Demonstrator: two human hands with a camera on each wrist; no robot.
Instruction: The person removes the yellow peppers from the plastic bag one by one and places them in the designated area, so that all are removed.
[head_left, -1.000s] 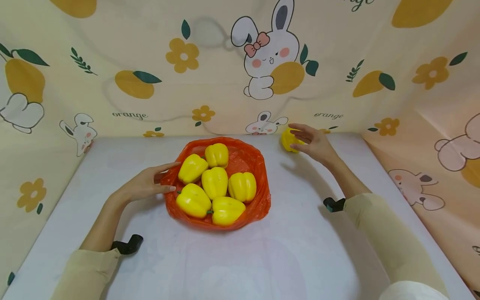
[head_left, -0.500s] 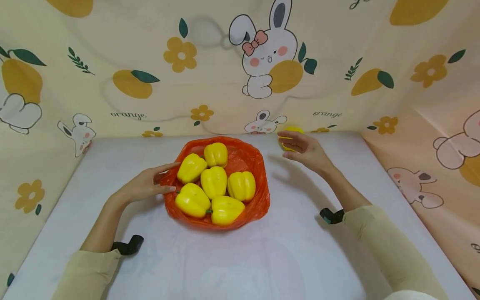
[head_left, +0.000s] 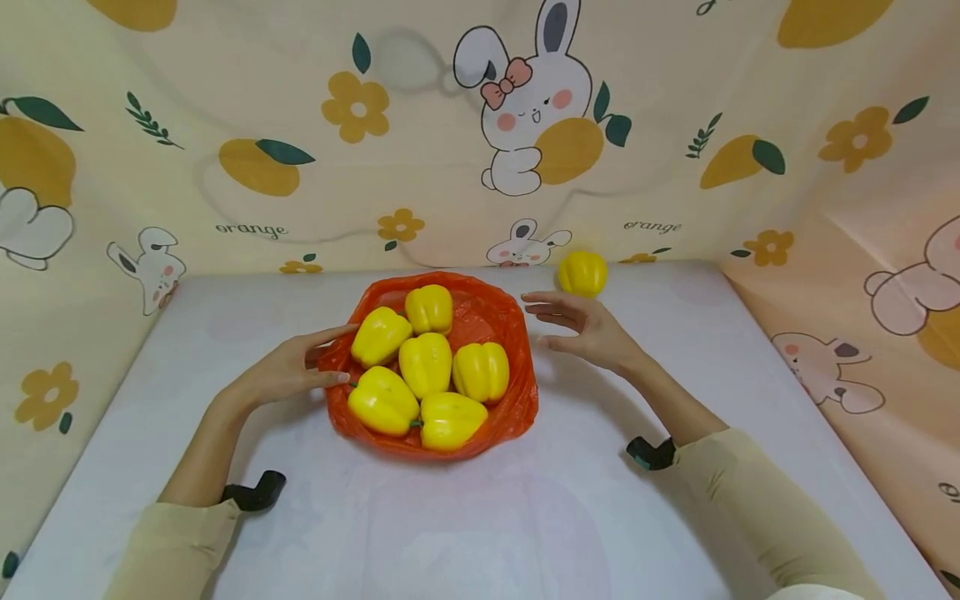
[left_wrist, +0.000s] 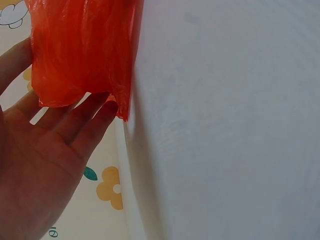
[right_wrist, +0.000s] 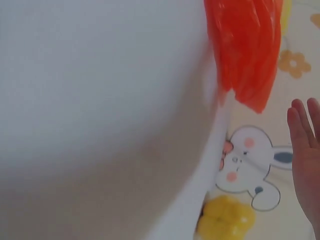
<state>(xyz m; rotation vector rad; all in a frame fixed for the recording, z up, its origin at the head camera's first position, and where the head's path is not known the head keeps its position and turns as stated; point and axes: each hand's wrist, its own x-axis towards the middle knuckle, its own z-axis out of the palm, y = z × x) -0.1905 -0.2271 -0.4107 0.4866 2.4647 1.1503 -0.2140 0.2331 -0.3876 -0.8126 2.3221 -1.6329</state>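
Head view: one red bag [head_left: 525, 400] on the table [head_left: 375, 525], mouth wide, with six peppers [head_left: 426, 365] inside. Looks thin and soft; probably very light by itself, yet heavier with such a load, and easy to fold or tear if pulled sharply. Better to take hold at the rim, on two opposite sides. For the peppers, likely firm and somewhat slippery, better a grasp around the whole body. Against the bag's left side, touching it, the left hand [head_left: 288, 367], fingers extended, without any firm clasp. Just beside the right rim, the right hand [head_left: 588, 329], relaxed and holding nothing. Farther back, beyond that hand and near the printed cloth [head_left: 420, 167], another pepper [head_left: 582, 273], untouched.
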